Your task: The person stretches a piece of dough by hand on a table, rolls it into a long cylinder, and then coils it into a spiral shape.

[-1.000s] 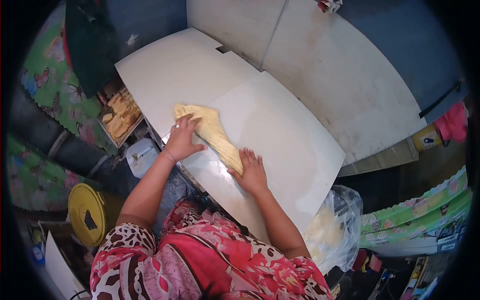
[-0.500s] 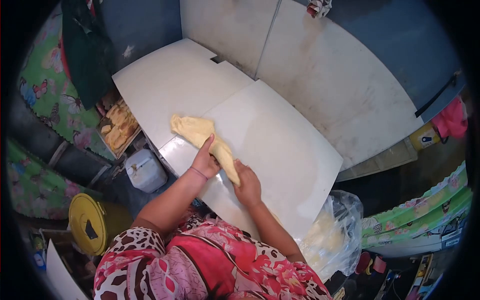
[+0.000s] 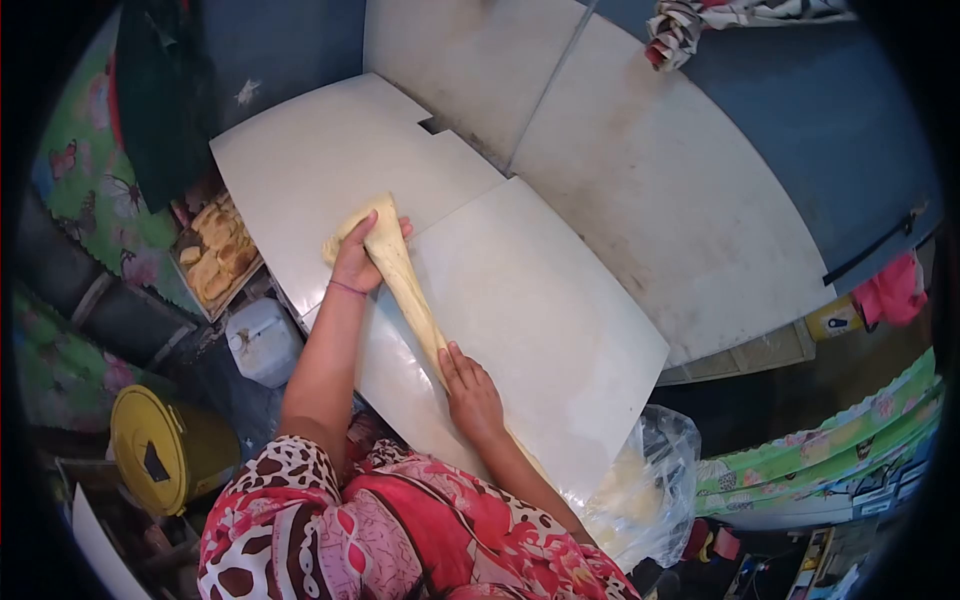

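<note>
A long piece of pale yellow dough [image 3: 405, 290] lies slantwise over the white work surface, wide and folded at its far end and narrow towards me. My left hand [image 3: 362, 262] is closed round the wide end, thumb on top and fingertips showing on the other side. On the narrow end rests my right hand [image 3: 472, 395], its fingers stretched out and lying flat over the dough. What is under that palm is hidden. Another pale strip [image 3: 525, 455] shows beside my right forearm; whether it joins the dough is hidden.
The white tabletop [image 3: 540, 290] meets a stained white wall panel [image 3: 680, 200]. Left of it are a tray of baked bread [image 3: 220, 250], a white jerrycan [image 3: 263, 342] and a yellow lidded bucket [image 3: 150, 450]. A clear plastic bag [image 3: 655, 485] with pale contents hangs at the near right corner.
My left hand has moved up and left with the wide end, and the dough is longer and thinner. My right hand has shifted slightly towards me, its fingers now flatter.
</note>
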`<state>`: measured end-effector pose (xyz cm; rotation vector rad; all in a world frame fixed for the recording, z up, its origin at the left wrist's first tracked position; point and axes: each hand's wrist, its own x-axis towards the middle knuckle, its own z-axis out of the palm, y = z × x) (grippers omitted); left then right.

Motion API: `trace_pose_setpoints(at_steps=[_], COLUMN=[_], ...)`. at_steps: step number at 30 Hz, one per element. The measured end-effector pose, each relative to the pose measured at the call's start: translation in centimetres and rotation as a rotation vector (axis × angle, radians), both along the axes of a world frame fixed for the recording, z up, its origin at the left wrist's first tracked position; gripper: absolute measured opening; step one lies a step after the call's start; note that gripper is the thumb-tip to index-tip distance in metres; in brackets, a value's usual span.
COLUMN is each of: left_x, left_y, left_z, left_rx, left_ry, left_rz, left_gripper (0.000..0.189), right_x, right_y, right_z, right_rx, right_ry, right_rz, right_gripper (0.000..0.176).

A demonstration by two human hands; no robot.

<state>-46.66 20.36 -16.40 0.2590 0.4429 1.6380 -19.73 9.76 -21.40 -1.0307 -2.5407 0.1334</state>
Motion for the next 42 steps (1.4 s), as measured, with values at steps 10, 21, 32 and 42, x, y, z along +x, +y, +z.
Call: trace_pose_setpoints(at_steps=[10,21,32,42], left_x=[-7.4,-8.0,-8.7,-13.6], left_y=[3.9,3.2,2.0,5.0], left_z=[-2.9,-4.4,-4.9,-4.2], left_rx=[-0.104,-0.325,-0.209,-0.266], left_ry=[0.442,0.299,0.225,0.081], left_rz=[0.121,0.023,-0.201,-0.094], left_gripper=[0.033,0.02,0.027,0.025], right_x=[-1.3,-4.8,-12.9,-16.5], right_y=[0.8,3.1,7.4,8.6], right_z=[0.1,0.0,2.2,1.5], right_rx=[-0.149,-0.309,-0.253,-0.259], right_ry=[-0.334,-0.05,-0.224,-0.187], right_rz=[-0.04,-0.07,-0.043,-0.079], right_gripper=[0.068,0.099,0.117,0.099])
